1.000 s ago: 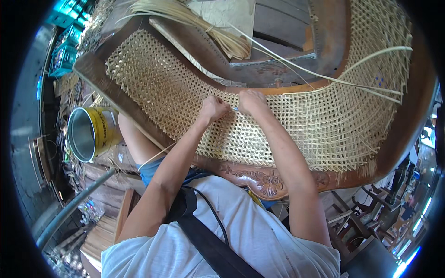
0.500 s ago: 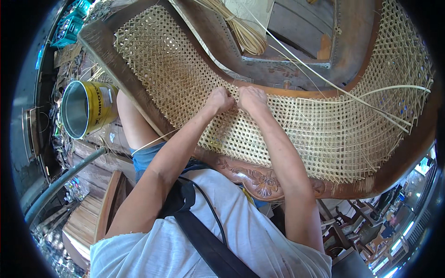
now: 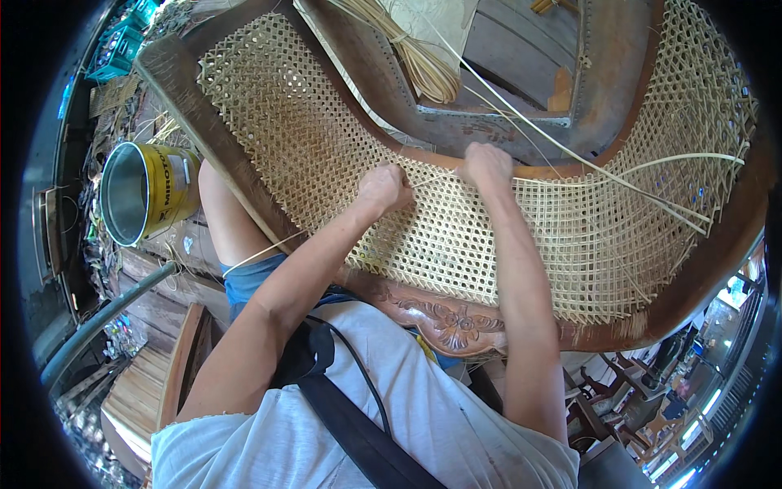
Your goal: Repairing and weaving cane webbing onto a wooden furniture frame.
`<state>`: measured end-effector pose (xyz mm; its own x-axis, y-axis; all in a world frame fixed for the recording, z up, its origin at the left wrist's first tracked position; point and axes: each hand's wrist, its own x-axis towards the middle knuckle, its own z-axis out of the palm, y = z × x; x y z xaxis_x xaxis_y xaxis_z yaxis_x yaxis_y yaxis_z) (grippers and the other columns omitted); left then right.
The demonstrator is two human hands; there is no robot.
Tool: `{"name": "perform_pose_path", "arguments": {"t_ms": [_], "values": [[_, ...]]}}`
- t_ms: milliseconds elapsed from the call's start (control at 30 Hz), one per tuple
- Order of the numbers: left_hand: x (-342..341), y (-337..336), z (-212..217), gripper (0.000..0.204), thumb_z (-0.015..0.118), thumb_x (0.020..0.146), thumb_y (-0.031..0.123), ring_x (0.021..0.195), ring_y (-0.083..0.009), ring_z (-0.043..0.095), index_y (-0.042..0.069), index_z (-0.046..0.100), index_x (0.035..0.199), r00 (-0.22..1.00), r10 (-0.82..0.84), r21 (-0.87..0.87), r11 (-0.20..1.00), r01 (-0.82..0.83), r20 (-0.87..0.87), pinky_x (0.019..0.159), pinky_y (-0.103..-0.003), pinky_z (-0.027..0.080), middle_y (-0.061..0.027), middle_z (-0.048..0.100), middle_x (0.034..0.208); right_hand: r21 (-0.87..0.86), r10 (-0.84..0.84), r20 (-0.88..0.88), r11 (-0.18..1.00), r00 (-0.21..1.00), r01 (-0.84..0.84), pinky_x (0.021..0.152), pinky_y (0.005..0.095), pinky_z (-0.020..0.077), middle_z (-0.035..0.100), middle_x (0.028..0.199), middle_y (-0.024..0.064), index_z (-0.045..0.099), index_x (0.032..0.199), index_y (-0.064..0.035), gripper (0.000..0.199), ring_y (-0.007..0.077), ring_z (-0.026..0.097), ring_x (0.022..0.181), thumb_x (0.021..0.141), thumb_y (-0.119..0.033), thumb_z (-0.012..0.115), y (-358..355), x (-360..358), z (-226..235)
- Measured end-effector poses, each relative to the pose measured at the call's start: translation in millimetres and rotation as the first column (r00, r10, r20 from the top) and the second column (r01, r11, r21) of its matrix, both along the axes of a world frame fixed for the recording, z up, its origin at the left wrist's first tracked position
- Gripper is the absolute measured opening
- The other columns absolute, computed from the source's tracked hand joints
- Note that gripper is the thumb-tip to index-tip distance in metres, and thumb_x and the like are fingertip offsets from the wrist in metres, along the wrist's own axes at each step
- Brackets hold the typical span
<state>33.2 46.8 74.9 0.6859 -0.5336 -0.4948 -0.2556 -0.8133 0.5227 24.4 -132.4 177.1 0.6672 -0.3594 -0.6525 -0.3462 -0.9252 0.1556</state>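
A curved wooden furniture frame (image 3: 244,205) lies across my lap, filled with woven cane webbing (image 3: 440,236). My left hand (image 3: 386,187) is closed low over the weave, near the middle of the panel. Up and to the right, my right hand (image 3: 486,167) is closed beside the frame's inner edge. Between the two fists a thin pale cane strand (image 3: 433,178) seems to run taut; its ends are hidden in my fingers. Long loose cane strands (image 3: 562,149) arch over the right part of the webbing.
A bundle of cane (image 3: 432,73) lies beyond the frame's inner edge. To the left stand a yellow bucket (image 3: 167,183) and a metal pipe (image 3: 110,314). Carved flowers decorate the near rail (image 3: 456,322). Teal crates (image 3: 116,53) sit far left.
My right hand has moved right, away from the left hand, widening the gap between them. The left hand has stayed nearly in place. The view has shifted slightly.
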Motion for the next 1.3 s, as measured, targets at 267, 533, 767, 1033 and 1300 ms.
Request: {"name": "perform_pose_path", "arguments": {"t_ms": [267,533,767,1033,1300], "values": [[23.5,-26.0,-3.1,0.031,0.067,0.092,0.035,0.053,-0.0096,0.043,0.005,0.073,0.085,0.648,0.054,-0.321,0.836,-0.446,-0.760,0.050,-0.029,0.037,-0.0007,0.059,0.066,0.141,-0.126,0.056,0.983,0.990,0.117,0.090,0.0393,0.0504,0.071,0.104,0.0181,0.073,0.101,-0.0039,0.031,0.0288,0.068,0.100,0.083,-0.029,0.069,-3.9,-0.5,22.5],[17.9,0.4,-22.3,0.031,0.074,0.077,0.029,0.074,-0.0287,0.070,-0.002,0.072,0.079,0.944,0.158,-0.227,0.947,-0.228,-0.289,0.076,-0.039,0.054,-0.0214,0.069,0.076,0.164,0.040,0.030,0.986,0.999,-0.044,0.095,0.0411,0.0502,0.068,0.111,0.0211,0.072,0.102,0.0007,0.029,0.0321,0.065,0.108,0.078,-0.008,0.058,32.9,-10.5,-36.6],[24.3,-14.9,-22.6,0.037,0.068,0.076,0.032,0.061,-0.0259,0.066,-0.005,0.070,0.076,0.986,0.156,-0.300,0.939,-0.169,-0.067,0.063,-0.039,0.052,-0.0207,0.065,0.065,0.148,0.148,0.133,0.975,0.980,-0.167,0.084,0.0395,0.0544,0.071,0.099,0.0178,0.074,0.093,-0.0028,0.022,0.0288,0.069,0.098,0.077,-0.013,0.062,42.4,1.8,-43.5],[20.7,-6.6,-64.9,0.033,0.064,0.077,0.033,0.084,-0.0387,0.068,0.004,0.072,0.091,0.997,-0.042,-0.107,0.994,0.035,-0.062,0.073,-0.045,0.053,-0.0239,0.068,0.086,0.189,0.118,0.201,0.969,0.972,-0.156,0.080,0.0391,0.0547,0.072,0.101,0.0127,0.075,0.096,-0.0095,0.025,0.0261,0.070,0.097,0.075,-0.020,0.066,47.3,-8.4,-68.4],[13.9,-5.1,-14.3,0.030,0.066,0.073,0.032,0.078,-0.0372,0.069,0.006,0.075,0.084,0.991,-0.131,-0.254,0.959,0.126,-0.005,0.071,-0.044,0.055,-0.0216,0.069,0.082,0.199,-0.034,0.247,0.980,0.968,-0.017,0.081,0.0356,0.0521,0.074,0.097,0.0094,0.077,0.092,-0.0106,0.020,0.0200,0.070,0.097,0.079,-0.019,0.063,39.6,-17.3,-58.1]]}}
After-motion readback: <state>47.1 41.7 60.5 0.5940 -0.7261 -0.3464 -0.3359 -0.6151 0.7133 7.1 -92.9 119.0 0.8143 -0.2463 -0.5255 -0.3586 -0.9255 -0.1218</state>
